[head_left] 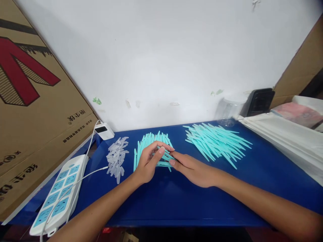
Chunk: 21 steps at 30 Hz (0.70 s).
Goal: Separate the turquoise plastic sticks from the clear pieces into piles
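Note:
My left hand (149,162) is curled around a few slim turquoise plastic sticks (164,164), shaped like eyebrow-razor handles. Thumb and fingers of my right hand (193,168) pinch the right ends of these sticks, and its fingertips meet those of the left. Just behind my left hand, a row of similar turquoise sticks (148,139) lies on the blue table, partly covered by the hand. A looser heap of turquoise sticks (214,141) spreads out beyond my right hand. To the left is a small pile of translucent plastic caps or sleeves (117,154).
A white power strip (60,193) with cables lies at the left edge, near a small white device (104,131). Cardboard (45,117) stands at left. Against the white wall are a clear jar (230,111) and a black object (261,101); white packaging (280,134) lies right.

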{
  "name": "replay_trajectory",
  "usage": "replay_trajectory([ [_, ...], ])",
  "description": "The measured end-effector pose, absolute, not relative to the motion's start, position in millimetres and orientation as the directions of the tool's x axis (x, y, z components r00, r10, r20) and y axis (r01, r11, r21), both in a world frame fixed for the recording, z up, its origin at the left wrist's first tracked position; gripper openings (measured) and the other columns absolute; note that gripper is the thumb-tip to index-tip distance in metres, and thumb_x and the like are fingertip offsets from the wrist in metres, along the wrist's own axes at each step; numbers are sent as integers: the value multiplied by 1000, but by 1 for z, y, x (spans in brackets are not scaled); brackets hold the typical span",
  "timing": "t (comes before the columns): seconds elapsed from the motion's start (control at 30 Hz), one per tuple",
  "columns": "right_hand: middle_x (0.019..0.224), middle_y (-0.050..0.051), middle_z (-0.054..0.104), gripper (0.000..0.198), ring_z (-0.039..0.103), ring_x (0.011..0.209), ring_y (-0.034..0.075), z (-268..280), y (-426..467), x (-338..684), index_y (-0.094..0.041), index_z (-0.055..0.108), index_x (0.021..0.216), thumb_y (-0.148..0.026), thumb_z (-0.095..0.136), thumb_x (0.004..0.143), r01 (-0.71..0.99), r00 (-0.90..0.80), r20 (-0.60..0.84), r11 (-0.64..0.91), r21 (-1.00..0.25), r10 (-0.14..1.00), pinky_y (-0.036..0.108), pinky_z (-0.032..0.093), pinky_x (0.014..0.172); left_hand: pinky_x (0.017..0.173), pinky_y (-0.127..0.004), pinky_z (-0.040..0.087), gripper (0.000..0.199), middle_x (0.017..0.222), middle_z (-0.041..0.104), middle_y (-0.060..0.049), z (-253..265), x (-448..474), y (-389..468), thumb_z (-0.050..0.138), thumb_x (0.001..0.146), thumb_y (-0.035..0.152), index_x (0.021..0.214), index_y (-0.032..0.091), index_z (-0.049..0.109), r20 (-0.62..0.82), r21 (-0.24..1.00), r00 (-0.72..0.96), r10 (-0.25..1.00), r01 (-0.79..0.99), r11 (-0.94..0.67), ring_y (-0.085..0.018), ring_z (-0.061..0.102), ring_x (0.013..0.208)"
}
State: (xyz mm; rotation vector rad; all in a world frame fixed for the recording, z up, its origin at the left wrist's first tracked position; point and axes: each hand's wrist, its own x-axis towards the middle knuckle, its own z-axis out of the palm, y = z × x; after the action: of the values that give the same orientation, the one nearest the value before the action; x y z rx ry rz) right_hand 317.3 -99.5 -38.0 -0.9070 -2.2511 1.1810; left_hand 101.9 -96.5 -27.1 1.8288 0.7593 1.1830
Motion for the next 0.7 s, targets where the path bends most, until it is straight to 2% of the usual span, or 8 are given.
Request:
replay_trajectory([
  [0.13,85,2,63,38,58,73,19,-39,-107,313,-20,61,106,-52,41,109,381,-738,93,527,-759,668,33,46,68,97,-40,52,35,110,75,-12,-21,120,-105,46,109,35,96,15,72,504,830,402,764,20,-558,-27,69,106],
  [0.23,118,11,70,31,68,103,26,-43,-110,314,-19,61,127,-39,46,109,314,-739,176,564,-764,651,39,54,88,93,-41,54,37,109,75,-13,-14,134,-108,43,110,33,100,16,74,554,780,460,694,5,-626,-26,70,104],
  [0.3,125,15,70,32,69,112,28,-44,-111,316,-17,60,130,-34,45,109,304,-709,205,554,-775,675,43,55,94,93,-40,55,37,107,76,-12,-10,143,-109,42,111,30,105,16,76,593,734,473,651,15,-679,-25,70,103],
  [0.4,120,17,72,33,72,104,29,-45,-110,320,-14,61,130,-34,44,109,326,-690,201,546,-771,695,43,58,88,91,-39,55,38,106,76,-11,-5,150,-107,41,111,28,109,17,77,600,704,498,626,42,-709,-23,70,101],
  [0.5,124,17,71,32,70,107,29,-46,-107,321,-14,62,129,-32,47,107,303,-687,253,585,-753,681,43,57,88,88,-38,55,38,102,76,-10,-2,153,-100,41,111,28,104,18,77,580,695,516,630,89,-714,-22,70,96],
  [0.57,117,15,73,30,71,101,28,-45,-104,321,-15,63,127,-29,48,106,291,-671,281,593,-751,686,41,57,84,89,-39,54,34,102,76,-9,1,156,-94,42,110,26,104,19,75,606,650,486,630,154,-745,-22,70,96],
  [0.63,103,10,75,27,71,89,25,-42,-98,325,-17,64,124,-27,48,105,323,-642,290,593,-737,710,37,56,78,98,-44,53,26,112,75,-10,5,164,-93,47,108,25,111,19,72,718,527,366,591,269,-807,-24,68,108],
  [0.7,96,7,75,24,69,83,24,-37,-86,335,-19,64,121,-27,48,105,426,-576,294,586,-689,763,34,53,76,106,-51,48,20,126,71,-13,11,177,-103,55,103,26,116,19,69,865,353,208,456,393,-849,-28,63,122],
])
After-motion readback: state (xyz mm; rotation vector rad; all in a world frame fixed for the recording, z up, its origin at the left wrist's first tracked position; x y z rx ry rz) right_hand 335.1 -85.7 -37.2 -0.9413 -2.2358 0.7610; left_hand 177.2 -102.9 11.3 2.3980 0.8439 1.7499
